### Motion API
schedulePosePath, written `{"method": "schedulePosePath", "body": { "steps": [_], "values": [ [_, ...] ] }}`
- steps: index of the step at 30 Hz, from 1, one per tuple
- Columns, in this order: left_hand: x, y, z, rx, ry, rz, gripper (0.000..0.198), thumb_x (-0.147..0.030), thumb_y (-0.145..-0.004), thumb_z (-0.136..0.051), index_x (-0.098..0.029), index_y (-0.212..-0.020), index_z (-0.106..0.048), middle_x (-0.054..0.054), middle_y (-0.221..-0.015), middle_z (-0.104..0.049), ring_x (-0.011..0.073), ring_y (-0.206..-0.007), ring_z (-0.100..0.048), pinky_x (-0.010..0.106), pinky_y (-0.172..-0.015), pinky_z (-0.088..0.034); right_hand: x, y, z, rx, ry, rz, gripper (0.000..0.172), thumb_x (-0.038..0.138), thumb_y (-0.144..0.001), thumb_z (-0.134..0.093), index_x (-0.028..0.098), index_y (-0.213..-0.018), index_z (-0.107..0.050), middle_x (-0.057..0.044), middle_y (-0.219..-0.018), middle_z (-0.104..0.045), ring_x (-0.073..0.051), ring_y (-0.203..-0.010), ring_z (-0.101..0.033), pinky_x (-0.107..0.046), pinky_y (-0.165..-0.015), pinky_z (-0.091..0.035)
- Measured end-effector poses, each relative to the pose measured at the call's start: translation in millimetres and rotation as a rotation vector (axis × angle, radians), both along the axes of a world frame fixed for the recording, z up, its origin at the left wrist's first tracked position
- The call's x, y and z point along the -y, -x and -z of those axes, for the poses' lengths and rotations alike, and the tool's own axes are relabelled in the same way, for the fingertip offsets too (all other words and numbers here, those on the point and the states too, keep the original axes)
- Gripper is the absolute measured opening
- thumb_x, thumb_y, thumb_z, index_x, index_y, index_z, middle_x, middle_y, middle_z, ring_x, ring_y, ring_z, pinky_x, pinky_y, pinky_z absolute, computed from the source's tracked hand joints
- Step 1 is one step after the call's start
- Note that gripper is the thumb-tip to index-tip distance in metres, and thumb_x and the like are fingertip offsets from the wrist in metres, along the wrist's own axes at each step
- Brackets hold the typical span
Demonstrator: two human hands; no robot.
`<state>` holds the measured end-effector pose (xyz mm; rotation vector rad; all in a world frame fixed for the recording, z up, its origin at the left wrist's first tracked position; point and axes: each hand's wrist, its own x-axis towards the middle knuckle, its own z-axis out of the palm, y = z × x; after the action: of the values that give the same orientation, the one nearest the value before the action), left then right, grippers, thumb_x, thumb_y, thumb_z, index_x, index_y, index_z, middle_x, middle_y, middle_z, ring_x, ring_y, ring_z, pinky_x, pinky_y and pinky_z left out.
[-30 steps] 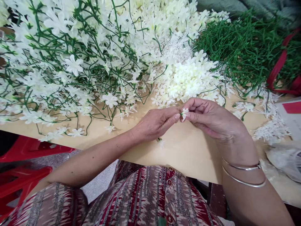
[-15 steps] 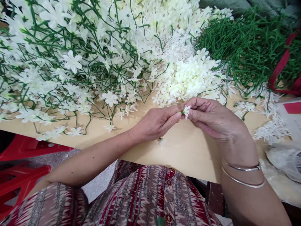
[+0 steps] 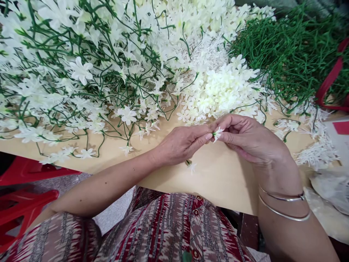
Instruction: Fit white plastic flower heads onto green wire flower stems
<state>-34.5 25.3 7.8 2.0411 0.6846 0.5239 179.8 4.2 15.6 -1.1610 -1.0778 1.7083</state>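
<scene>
Both hands meet above the front of the table, fingertips close together. Between them sits a small white artificial flower (image 3: 217,134) with a green base. My left hand (image 3: 185,143) is closed, pinching the flower's green stem end between thumb and forefinger. From under that hand pokes another white bloom (image 3: 192,167) on a green stem, most of which the hand hides. My right hand (image 3: 249,140) is closed too, its thumb and forefinger at the petals. Just beyond the fingers lies a heap of loose cream-white petals (image 3: 220,89).
Finished-looking white flowers on green stems (image 3: 109,72) pile up on the left. At right are a tangle of bare green stems (image 3: 286,54), a red strap (image 3: 331,80), white stamen strands (image 3: 317,153) and a plastic bag (image 3: 329,189). Red stools (image 3: 29,203) stand below the table (image 3: 218,185) at left.
Hands stay together at nearly the same spot, with only slight finger movement around the small flower. The whole view has shifted a little.
</scene>
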Motion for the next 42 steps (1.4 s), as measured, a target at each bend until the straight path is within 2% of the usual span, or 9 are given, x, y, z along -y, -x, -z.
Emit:
{"method": "schedulePosePath", "body": {
  "steps": [7,11,17,20,25,29,32,36,42],
  "values": [
    [-3.9,1.9,0.6,-0.014,-0.03,0.07,0.038,-0.036,-0.111,-0.036,-0.019,-0.094,-0.064,0.002,-0.084,-0.068,0.0137,-0.076,-0.062,0.026,-0.075,-0.049,-2.4,-6.8,4.8,0.015,-0.002,-0.109,0.024,0.044,-0.069,-0.095,0.029,-0.071,-0.077,-0.002,-0.085,-0.075,-0.017,-0.082,-0.068,-0.038,-0.08,-0.055],
    [-4.8,2.1,1.9,-0.005,-0.052,0.115,0.036,-0.037,-0.111,-0.036,-0.019,-0.094,-0.063,0.001,-0.083,-0.066,0.0139,-0.075,-0.061,0.026,-0.073,-0.048,-5.0,-8.8,6.7,-0.006,0.0,-0.135,0.022,0.038,-0.068,-0.096,0.026,-0.071,-0.077,0.0,-0.081,-0.076,-0.015,-0.08,-0.07,-0.033,-0.08,-0.055],
    [-6.2,1.9,2.0,-0.047,-0.054,0.142,0.036,-0.037,-0.111,-0.034,-0.02,-0.094,-0.06,0.002,-0.087,-0.067,0.0145,-0.078,-0.061,0.026,-0.074,-0.049,-9.1,-11.6,5.7,0.036,0.027,-0.181,0.022,0.038,-0.068,-0.095,0.027,-0.071,-0.077,0.001,-0.077,-0.077,-0.015,-0.076,-0.072,-0.032,-0.079,-0.057],
    [-5.8,1.5,2.4,-0.021,-0.031,0.112,0.036,-0.04,-0.111,-0.035,-0.02,-0.092,-0.058,0.001,-0.083,-0.064,0.0149,-0.075,-0.06,0.026,-0.074,-0.048,-9.1,-9.8,4.6,0.047,0.033,-0.174,0.022,0.036,-0.07,-0.094,0.024,-0.072,-0.076,0.001,-0.075,-0.076,-0.014,-0.074,-0.07,-0.03,-0.077,-0.056],
    [-2.5,-0.6,-2.5,0.021,0.048,0.046,0.037,-0.041,-0.111,-0.034,-0.021,-0.093,-0.058,0.001,-0.085,-0.065,0.0156,-0.077,-0.063,0.027,-0.076,-0.05,-4.4,-3.5,2.8,0.005,0.059,-0.065,0.031,0.037,-0.066,-0.097,0.023,-0.078,-0.072,0.002,-0.074,-0.072,-0.014,-0.073,-0.068,-0.029,-0.075,-0.056],
    [0.1,0.0,-7.9,0.051,0.091,-0.023,0.037,-0.039,-0.111,-0.031,-0.02,-0.098,-0.06,0.004,-0.097,-0.069,0.0169,-0.089,-0.066,0.03,-0.085,-0.052,-2.8,-5.6,1.8,-0.033,0.068,-0.095,0.037,0.043,-0.066,-0.097,0.024,-0.087,-0.072,0.002,-0.076,-0.071,-0.014,-0.072,-0.067,-0.03,-0.075,-0.056],
    [0.7,0.9,-7.7,0.022,0.062,-0.068,0.038,-0.039,-0.111,-0.031,-0.019,-0.098,-0.062,0.006,-0.098,-0.069,0.0172,-0.089,-0.066,0.031,-0.087,-0.053,-3.2,-8.9,2.8,-0.06,0.054,-0.101,0.038,0.047,-0.07,-0.094,0.024,-0.091,-0.073,0.001,-0.078,-0.072,-0.014,-0.071,-0.066,-0.03,-0.074,-0.055],
    [1.3,-0.1,-5.6,0.001,0.052,-0.045,0.039,-0.04,-0.111,-0.032,-0.019,-0.1,-0.064,0.005,-0.099,-0.071,0.0161,-0.086,-0.066,0.03,-0.085,-0.053,-2.9,-7.8,4.2,-0.042,0.044,-0.093,0.035,0.047,-0.074,-0.092,0.023,-0.093,-0.075,0.0,-0.077,-0.072,-0.015,-0.071,-0.067,-0.031,-0.077,-0.055],
    [0.9,-2.5,-2.3,-0.017,0.017,-0.03,0.036,-0.038,-0.11,-0.035,-0.02,-0.1,-0.065,0.003,-0.095,-0.071,0.0134,-0.079,-0.064,0.026,-0.078,-0.05,-3.5,-0.5,2.8,-0.057,0.048,-0.078,0.031,0.043,-0.071,-0.094,0.022,-0.083,-0.075,0.001,-0.071,-0.07,-0.014,-0.07,-0.064,-0.03,-0.076,-0.054]
  ]
}}
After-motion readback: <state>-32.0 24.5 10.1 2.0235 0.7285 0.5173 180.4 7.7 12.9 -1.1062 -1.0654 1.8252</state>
